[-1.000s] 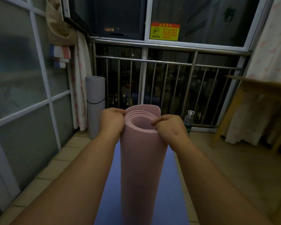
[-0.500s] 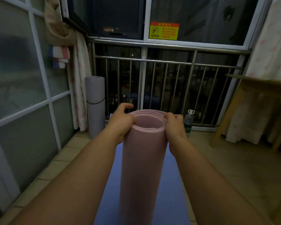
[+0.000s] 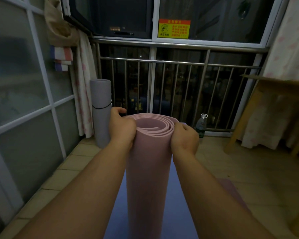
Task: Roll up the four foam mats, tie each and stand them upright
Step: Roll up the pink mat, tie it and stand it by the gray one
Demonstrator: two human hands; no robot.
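A rolled pink foam mat point(image 3: 148, 169) stands upright in front of me, its spiral top end facing the camera. My left hand point(image 3: 122, 125) grips the top of the roll on its left side. My right hand point(image 3: 184, 137) grips the top on its right side, fingers curled round the foam. Under the roll a blue mat point(image 3: 116, 213) lies flat on the floor. A purplish mat corner point(image 3: 231, 192) shows at the right of it. A grey rolled mat point(image 3: 101, 111) stands upright in the far left corner with a dark band tied round it.
A metal railing point(image 3: 162, 61) and windows close off the far side. A plastic water bottle point(image 3: 201, 125) stands on the floor by the railing. A wooden table point(image 3: 266, 94) with cloth over it stands at the right. Glass panels line the left wall.
The roll's top has dropped lower in view and looks looser at its end. Both hands have shifted from pinching the rim to holding the roll's sides.
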